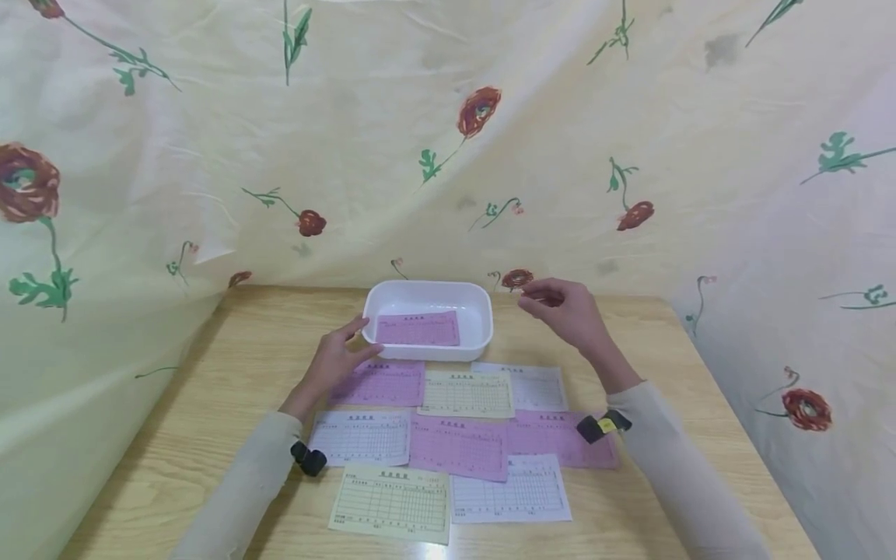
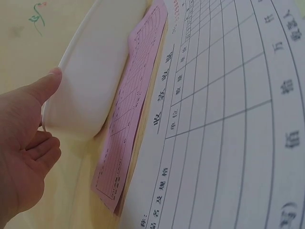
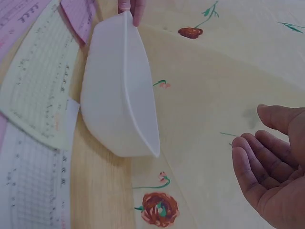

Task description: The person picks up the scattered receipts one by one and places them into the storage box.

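A white plastic basin [image 1: 478, 317] stands at the back of the table with a pink receipt slip [image 1: 418, 330] lying inside it. My left hand [image 1: 334, 359] holds the basin's front left corner, thumb and fingers at its rim; the left wrist view shows this hand [image 2: 29, 143] against the basin's wall [image 2: 90, 62]. To the right of the basin, my right hand [image 1: 565, 311] is raised in the air. In the right wrist view, the right hand [image 3: 276, 167] has loosely bent fingers, a gap between thumb and fingers, and nothing in it.
In front of the basin lie several receipt slips, some overlapping: pink [image 1: 458, 447], yellow [image 1: 390, 502] and white [image 1: 511, 488]. They rest on a wood-grain table [image 1: 231, 373]. Flower-patterned cloth [image 1: 385, 155] hangs behind and at both sides.
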Motion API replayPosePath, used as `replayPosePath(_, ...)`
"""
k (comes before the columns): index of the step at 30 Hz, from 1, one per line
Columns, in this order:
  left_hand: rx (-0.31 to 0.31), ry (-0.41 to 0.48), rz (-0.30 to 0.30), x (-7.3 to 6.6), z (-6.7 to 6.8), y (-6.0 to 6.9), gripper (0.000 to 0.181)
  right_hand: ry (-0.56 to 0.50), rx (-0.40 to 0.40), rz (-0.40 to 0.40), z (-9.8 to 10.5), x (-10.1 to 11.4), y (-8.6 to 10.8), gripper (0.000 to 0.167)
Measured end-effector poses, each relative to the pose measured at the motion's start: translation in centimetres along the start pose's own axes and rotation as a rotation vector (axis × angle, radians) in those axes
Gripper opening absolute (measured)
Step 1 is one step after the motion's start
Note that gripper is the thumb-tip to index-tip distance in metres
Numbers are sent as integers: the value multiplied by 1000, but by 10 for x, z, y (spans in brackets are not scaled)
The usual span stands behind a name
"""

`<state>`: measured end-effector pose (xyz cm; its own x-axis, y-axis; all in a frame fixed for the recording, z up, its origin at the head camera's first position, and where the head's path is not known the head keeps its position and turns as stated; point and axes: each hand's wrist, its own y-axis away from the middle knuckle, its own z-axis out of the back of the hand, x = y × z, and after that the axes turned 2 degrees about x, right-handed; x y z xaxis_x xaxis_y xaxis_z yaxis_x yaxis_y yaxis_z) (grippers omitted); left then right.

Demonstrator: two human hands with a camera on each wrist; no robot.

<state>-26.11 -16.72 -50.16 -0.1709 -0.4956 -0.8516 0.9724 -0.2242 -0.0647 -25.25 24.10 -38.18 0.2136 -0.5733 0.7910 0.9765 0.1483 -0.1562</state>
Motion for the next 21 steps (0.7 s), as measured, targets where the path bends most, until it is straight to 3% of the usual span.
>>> replayPosePath(9, -2, -10, -2, 0, 3, 0, 80, 68, 19, -9, 2, -22, 35, 40)
replayPosePath(21, 7, -9, 9, -2, 1, 0, 78, 36, 81, -126, -29, -51, 65, 41)
